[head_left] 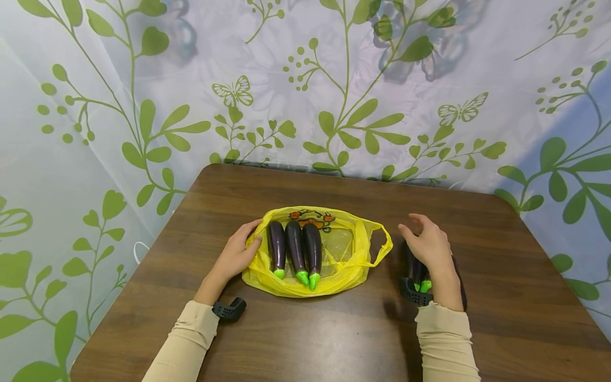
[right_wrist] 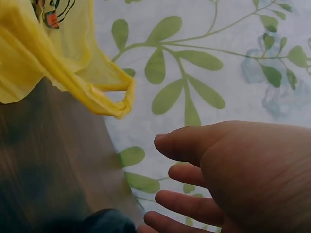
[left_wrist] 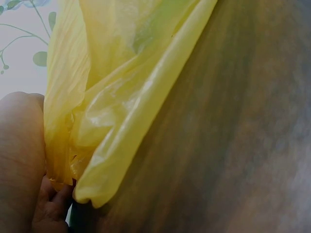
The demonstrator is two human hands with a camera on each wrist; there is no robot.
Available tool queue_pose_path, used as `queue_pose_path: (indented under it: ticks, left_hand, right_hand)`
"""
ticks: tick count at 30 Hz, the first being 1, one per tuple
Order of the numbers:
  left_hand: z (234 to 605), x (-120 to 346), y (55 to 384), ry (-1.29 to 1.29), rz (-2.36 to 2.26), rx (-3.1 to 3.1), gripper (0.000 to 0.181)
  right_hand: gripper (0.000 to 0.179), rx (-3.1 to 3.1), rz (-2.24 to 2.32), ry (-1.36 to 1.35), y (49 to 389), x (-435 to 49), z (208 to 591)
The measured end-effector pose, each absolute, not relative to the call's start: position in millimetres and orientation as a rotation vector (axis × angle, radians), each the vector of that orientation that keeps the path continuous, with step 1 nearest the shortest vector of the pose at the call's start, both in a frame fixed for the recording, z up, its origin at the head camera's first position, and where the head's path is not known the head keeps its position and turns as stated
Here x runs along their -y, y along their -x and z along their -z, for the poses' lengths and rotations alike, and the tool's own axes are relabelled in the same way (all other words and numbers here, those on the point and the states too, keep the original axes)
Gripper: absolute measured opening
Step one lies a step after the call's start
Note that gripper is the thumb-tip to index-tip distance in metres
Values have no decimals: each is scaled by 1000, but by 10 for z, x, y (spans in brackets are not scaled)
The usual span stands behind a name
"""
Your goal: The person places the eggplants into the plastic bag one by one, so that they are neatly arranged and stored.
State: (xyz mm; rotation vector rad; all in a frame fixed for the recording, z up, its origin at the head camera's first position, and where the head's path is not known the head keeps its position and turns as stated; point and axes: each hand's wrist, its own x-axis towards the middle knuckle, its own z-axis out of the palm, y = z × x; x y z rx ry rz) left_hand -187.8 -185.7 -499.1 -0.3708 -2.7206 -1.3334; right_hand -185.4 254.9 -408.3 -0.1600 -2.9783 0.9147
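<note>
A yellow plastic bag (head_left: 329, 286) lies with its mouth spread wide, and three dark purple eggplants (head_left: 297, 249) with green stem ends rest side by side in it. At the bag's left edge my left hand (head_left: 241, 249) grips the plastic between thumb and fingers. The left wrist view shows the yellow film (left_wrist: 112, 131) bunched there, with part of the fingers hidden behind it. To the right of the bag, my right hand (head_left: 428, 244) is held with fingers apart and nothing in them. More eggplants (head_left: 414, 265) lie beneath that hand and wrist, partly hidden by them.
The brown wooden table (head_left: 315, 339) has rounded far corners and backs onto a white curtain (head_left: 267, 122) printed with green leaves. One bag handle (head_left: 383, 246) sticks out toward the right hand. A thin white cord (head_left: 138, 252) shows beyond the table's left edge.
</note>
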Motion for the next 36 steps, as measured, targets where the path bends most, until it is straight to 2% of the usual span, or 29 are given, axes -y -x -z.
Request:
queue_pose_path:
  ticks: [36]
  left_hand:
    - [4984, 1863, 1876, 375, 1328, 2735, 50]
  right_hand:
    - [63, 3082, -804, 252, 1851, -2705, 4185]
